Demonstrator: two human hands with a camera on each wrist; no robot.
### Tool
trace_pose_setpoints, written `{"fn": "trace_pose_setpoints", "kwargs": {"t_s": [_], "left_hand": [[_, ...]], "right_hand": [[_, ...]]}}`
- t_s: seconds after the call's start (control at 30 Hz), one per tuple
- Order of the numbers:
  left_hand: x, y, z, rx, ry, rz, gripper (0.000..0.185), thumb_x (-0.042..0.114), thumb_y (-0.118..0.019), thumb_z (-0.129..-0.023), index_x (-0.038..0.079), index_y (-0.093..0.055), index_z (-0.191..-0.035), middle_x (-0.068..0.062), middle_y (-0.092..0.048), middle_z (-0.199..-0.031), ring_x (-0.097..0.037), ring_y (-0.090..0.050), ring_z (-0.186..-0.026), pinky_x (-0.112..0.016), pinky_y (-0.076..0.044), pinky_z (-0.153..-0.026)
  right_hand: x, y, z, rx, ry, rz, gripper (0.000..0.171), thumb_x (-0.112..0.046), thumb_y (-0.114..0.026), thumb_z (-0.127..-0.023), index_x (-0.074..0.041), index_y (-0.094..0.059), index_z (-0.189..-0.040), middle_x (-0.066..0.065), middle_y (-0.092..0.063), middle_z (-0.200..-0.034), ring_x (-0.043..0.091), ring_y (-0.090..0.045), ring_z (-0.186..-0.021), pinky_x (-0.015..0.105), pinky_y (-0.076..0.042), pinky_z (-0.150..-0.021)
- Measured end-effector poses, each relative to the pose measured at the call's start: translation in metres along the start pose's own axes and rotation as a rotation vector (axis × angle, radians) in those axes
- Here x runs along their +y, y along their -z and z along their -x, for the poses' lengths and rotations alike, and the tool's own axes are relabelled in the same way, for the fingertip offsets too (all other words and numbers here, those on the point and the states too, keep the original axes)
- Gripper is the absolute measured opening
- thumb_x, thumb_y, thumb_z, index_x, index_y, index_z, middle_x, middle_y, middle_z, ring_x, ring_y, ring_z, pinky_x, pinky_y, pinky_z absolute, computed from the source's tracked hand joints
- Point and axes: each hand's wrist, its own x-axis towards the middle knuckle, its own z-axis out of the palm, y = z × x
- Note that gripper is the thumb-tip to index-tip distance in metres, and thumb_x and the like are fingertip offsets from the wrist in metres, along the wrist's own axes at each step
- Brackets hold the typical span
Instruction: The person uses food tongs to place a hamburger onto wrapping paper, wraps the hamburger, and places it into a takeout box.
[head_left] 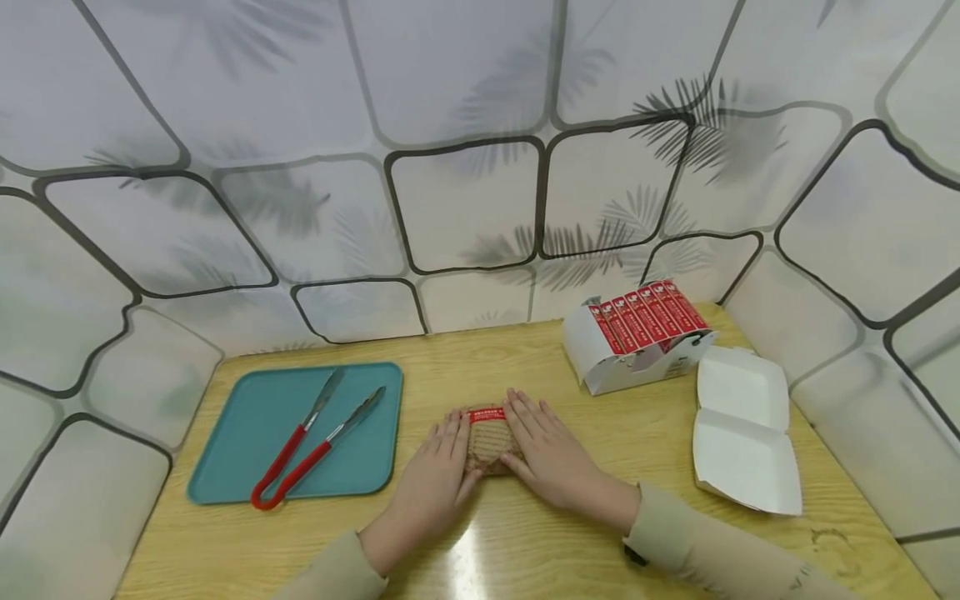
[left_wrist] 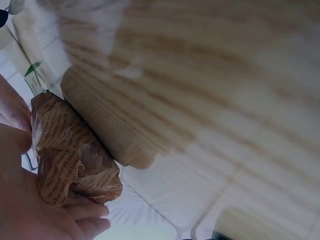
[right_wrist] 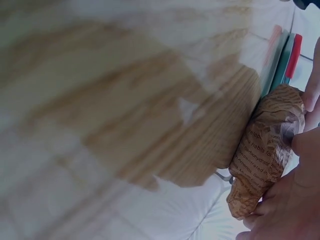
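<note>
A small parcel wrapped in brown printed paper [head_left: 491,442], with a red strip across its top, lies on the table between my two hands. My left hand [head_left: 435,471] rests along its left side with the fingers straight. Against the right side lies my right hand [head_left: 551,454], its fingers also extended and its thumb near the front edge. In the left wrist view the crumpled, folded end of the paper parcel [left_wrist: 62,150] touches the palm and fingers. The right wrist view shows the parcel's other crinkled end [right_wrist: 265,147] against the right hand [right_wrist: 295,190]. What is inside the paper is hidden.
To the left, a teal tray [head_left: 225,450] bears tongs with red handles [head_left: 297,477]. At the back right stands a white box [head_left: 588,346] holding several red-faced packs [head_left: 637,321]. An opened white clamshell container [head_left: 742,454] lies on the right. Patterned curtain-like walls [head_left: 465,208] enclose the wooden table [head_left: 480,350].
</note>
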Motion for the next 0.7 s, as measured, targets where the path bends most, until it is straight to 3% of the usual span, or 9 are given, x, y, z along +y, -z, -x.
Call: {"fn": "trace_pose_setpoints", "kwargs": {"t_s": [0.2,0.37,0.7], "left_hand": [[-0.004,-0.001,0.000,0.069,-0.112,-0.052,0.081,0.046,-0.059,-0.106,-0.007,-0.034,-0.162,-0.025,-0.034,-0.171,-0.038,-0.034,-0.160,-0.050,-0.035,-0.131],[-0.005,0.000,-0.002,0.064,-0.207,-0.079,0.079,0.048,-0.057,-0.107,-0.003,-0.036,-0.163,-0.020,-0.035,-0.171,-0.033,-0.034,-0.161,-0.046,-0.033,-0.132],[-0.006,0.000,-0.001,0.024,-0.198,-0.052,0.083,0.053,-0.055,-0.107,-0.002,-0.032,-0.165,-0.021,-0.031,-0.173,-0.033,-0.031,-0.162,-0.046,-0.030,-0.133]], "right_hand": [[0.001,0.003,0.000,-0.028,0.002,-0.006,0.075,-0.039,-0.051,-0.111,0.006,-0.026,-0.165,0.022,-0.020,-0.176,0.038,-0.022,-0.164,0.056,-0.021,-0.135],[0.002,0.004,-0.002,-0.031,0.002,-0.020,0.076,-0.041,-0.051,-0.111,0.004,-0.025,-0.166,0.020,-0.019,-0.177,0.037,-0.020,-0.165,0.056,-0.019,-0.135],[0.011,0.018,0.007,0.093,0.027,-0.082,0.077,-0.041,-0.058,-0.108,0.003,-0.030,-0.165,0.019,-0.025,-0.175,0.035,-0.027,-0.163,0.055,-0.024,-0.133]]}}
